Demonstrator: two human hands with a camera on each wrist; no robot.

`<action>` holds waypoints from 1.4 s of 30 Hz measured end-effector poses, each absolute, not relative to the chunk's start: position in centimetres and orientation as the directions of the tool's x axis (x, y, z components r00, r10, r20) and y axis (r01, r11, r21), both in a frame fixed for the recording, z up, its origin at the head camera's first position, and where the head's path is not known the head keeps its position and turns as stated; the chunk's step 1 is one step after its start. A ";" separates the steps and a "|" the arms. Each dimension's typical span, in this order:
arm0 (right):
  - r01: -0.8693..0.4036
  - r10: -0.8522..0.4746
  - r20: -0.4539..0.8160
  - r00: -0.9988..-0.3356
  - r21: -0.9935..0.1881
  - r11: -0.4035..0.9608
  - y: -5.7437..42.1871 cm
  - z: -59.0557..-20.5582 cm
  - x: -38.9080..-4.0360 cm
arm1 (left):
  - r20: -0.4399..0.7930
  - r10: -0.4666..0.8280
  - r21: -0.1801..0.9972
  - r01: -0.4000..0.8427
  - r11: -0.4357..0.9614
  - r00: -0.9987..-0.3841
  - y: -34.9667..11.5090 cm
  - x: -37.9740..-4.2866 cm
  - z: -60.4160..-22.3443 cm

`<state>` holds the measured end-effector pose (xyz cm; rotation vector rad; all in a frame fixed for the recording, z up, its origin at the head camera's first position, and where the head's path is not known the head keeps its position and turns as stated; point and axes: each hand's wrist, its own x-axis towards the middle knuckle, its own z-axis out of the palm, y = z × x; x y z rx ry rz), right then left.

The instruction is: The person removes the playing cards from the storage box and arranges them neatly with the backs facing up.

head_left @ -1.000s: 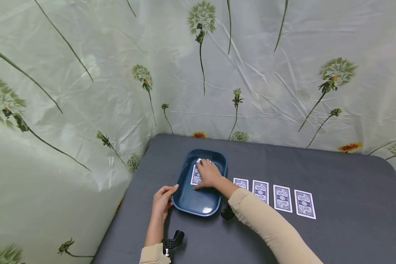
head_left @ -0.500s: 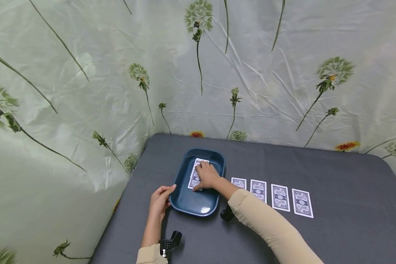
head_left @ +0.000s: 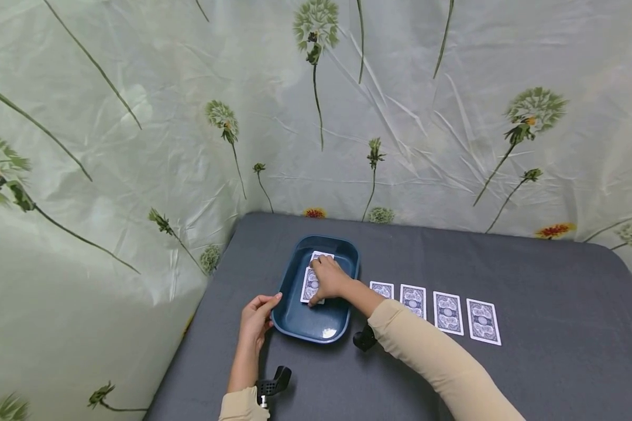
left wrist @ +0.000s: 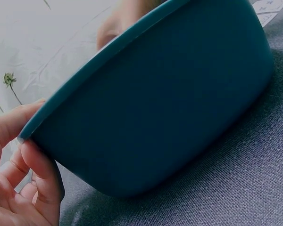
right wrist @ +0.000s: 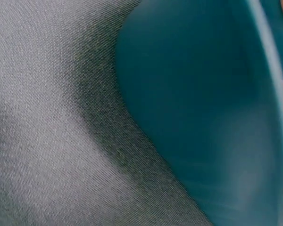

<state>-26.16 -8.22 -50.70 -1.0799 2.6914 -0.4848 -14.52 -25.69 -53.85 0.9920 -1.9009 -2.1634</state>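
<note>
A blue plastic tray (head_left: pixel 311 330) with a raised wall stands on the grey cloth. My left hand (head_left: pixel 257 316) pinches its left rim, thumb above and fingers below; the left wrist view shows this grip at the tray's edge (left wrist: pixel 99 59). Inside the tray, my right hand (head_left: pixel 329 278) holds a face-down playing card (head_left: pixel 309 285), thumb at its near edge and fingers toward the far one. Another card (head_left: pixel 322 255) lies just beyond, partly covered by the hand. In the right wrist view the tray wall (right wrist: pixel 193 94) hides most of the hand.
To the tray's right, several face-down playing cards (head_left: pixel 483 321) lie in a row on the grey tablecloth (head_left: pixel 558 304); the right forearm partly covers the nearer ones. A dandelion-print curtain (head_left: pixel 426 117) hangs behind and to the left of the table.
The right hand has shifted the card slightly toward the tray's near end, and more of the card beyond shows. The left hand has kept its hold on the rim.
</note>
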 end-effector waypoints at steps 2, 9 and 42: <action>-0.631 -0.700 -0.054 -0.712 -0.388 0.672 -8.0 -50.4 -26.3 | -0.401 -0.478 0.916 -0.340 -0.214 -0.781 -25.7 -14.6 -53.9; -0.616 -0.705 -0.005 -0.709 -0.481 0.623 -6.7 -48.7 -26.4 | -0.408 -0.471 0.913 -0.337 -0.231 -0.783 -25.7 -14.5 -53.9; -0.670 -0.685 0.100 -0.722 -0.348 0.656 13.1 -44.6 -25.4 | -0.413 -0.427 0.906 -0.313 -0.285 -0.805 -25.4 -14.0 -53.4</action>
